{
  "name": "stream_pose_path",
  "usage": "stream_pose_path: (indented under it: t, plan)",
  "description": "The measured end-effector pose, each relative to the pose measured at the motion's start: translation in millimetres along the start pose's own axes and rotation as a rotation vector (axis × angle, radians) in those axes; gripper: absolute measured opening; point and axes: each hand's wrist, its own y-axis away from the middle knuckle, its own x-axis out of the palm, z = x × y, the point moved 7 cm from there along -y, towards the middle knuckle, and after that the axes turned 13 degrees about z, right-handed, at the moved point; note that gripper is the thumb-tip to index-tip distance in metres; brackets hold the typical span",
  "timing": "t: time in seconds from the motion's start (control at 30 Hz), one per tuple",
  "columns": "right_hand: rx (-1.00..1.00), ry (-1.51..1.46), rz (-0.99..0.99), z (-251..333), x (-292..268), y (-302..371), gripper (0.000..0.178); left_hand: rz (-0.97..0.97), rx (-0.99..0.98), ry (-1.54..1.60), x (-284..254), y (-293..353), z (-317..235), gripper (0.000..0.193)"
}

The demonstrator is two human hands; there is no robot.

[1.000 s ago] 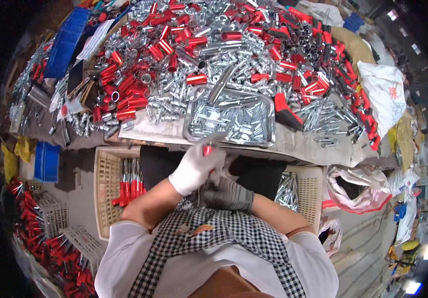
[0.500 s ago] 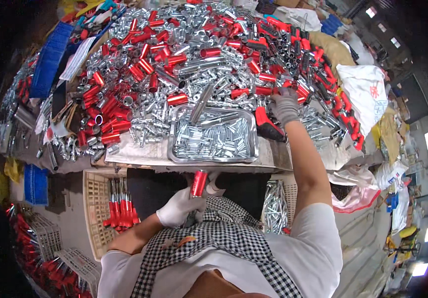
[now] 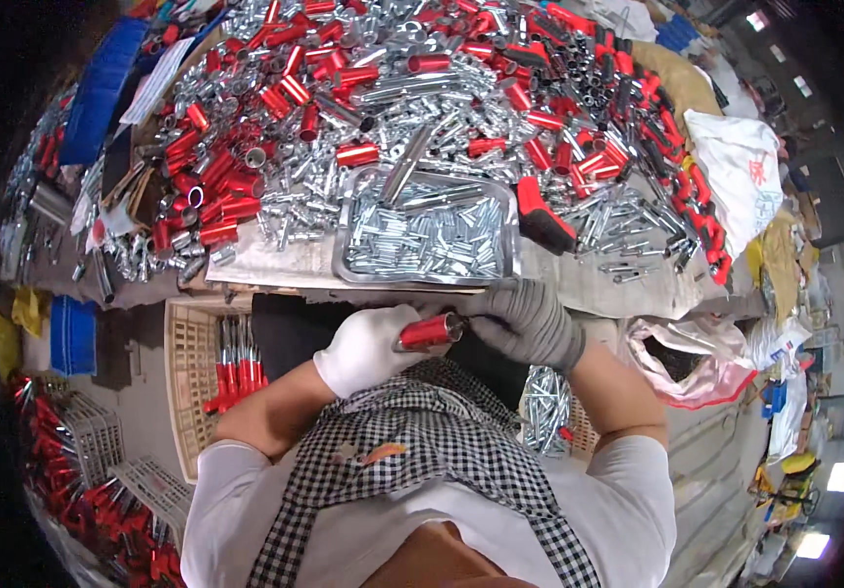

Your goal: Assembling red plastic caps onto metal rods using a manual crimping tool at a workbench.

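Note:
My left hand (image 3: 367,348), in a white glove, is closed round a red metal tube (image 3: 426,333) in front of my apron. The tube lies nearly level, its open end facing right. At that end is my right hand (image 3: 530,325) in a grey striped glove, fingers pinched together. A small dark piece shows at the tube's mouth by these fingertips, too small to make out. Just beyond my hands, on the bench, sits a metal tray (image 3: 432,280) full of short silver pins. A red and black grip-shaped part (image 3: 545,218) lies right of the tray.
A heap of red tubes (image 3: 216,186) and silver metal parts covers the bench. Red and black handles (image 3: 672,171) lie along its right side. Below the bench stand a cream crate (image 3: 185,392) with red-handled tools, silver rods (image 3: 546,412), and an open sack (image 3: 687,363) at the right.
My right hand has come back from the heap on the right to the tube's open end. My left hand has tipped the tube from near upright to nearly level.

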Motion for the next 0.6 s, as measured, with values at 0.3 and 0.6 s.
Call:
stream_pose_path:
  t: [0.3, 0.6]
  plan:
    - [-0.311, 0.148, -0.220, 19, 12, 6, 0.023, 0.092, -0.114, 0.066, 12, 22, -4, 0.030]
    - [-0.040, 0.054, -0.048, 18, 31, -5, 0.039, 0.152, -0.119, -0.008, 13, 20, -5, 0.030]
